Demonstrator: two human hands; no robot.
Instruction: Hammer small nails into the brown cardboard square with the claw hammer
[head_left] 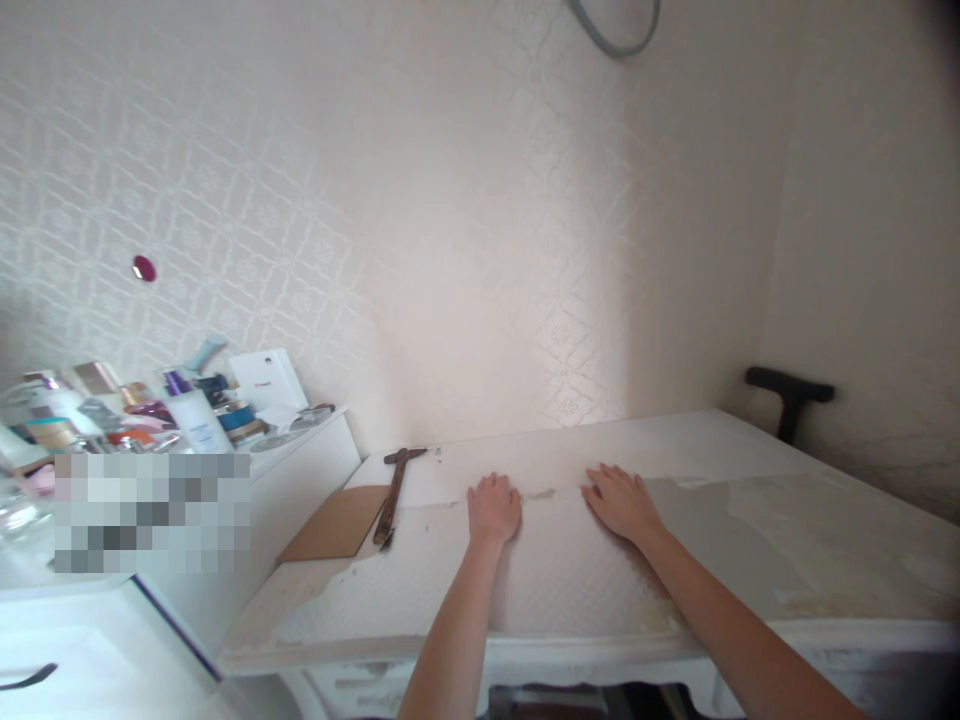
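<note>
Patterned pale wallpaper [450, 200] backs a white table [825, 640] that fills the lower half of the view and runs into the corner of the room. Most of the tabletop is covered by a white covering sheet [570, 580], ragged and torn along its left edge, with a bare strip of tabletop beyond its far edge. Both hands rest on this far edge, near each other and apart. The right hand [621, 500] lies palm down and flat, fingers extended and slightly fanned toward the wall; this placement appears to hold the sheet against the tabletop. The left hand [493, 508] rests knuckles up with the fingers bent under; whether they pinch the edge of the sheet or only press on it cannot be told. A hammer [394, 490] lies to the left of the left hand, head toward the wall, handle toward the near side, within reach and off the sheet's middle. A brown cardboard piece [335, 523] lies flat just beside the hammer handle, at the table's left end. A white dresser [300, 480] stands to the left of the table, its top crowded with cosmetic bottles [196, 415] and a white box [266, 380]. A black handle [787, 392] stands behind the table's far right corner. Nothing lies between the two hands.
</note>
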